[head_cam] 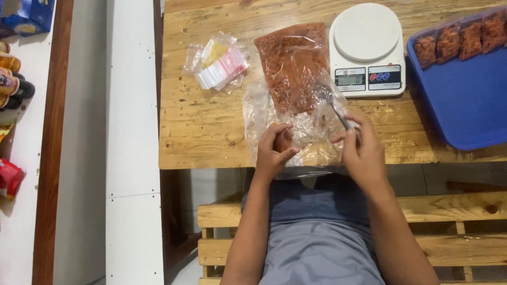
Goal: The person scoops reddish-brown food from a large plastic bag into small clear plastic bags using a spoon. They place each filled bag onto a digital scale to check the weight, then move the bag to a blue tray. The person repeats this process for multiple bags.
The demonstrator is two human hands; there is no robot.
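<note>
Seen from the head camera only:
Left hand [273, 150]: curled, fingers pinching the near edge of the large clear plastic bag of reddish-brown crumbly food [293, 68].
Right hand [364, 153]: closed around the handle of a thin metal spoon [332, 105], whose bowl end reaches into the bag's open mouth.
Bag: lies flat on the pale wooden slatted table [200, 126], its filled part well towards the far edge, its empty crumpled end at the hands.
Scale: white round-topped digital kitchen scale [367, 47], just right of the bag.
Tray: blue plastic tray [465, 100] at the right, small filled packets [459, 39] lined along its far rim.
Spare bags: bundle of small clear empty pouches [217, 66], left of the bag.
</note>
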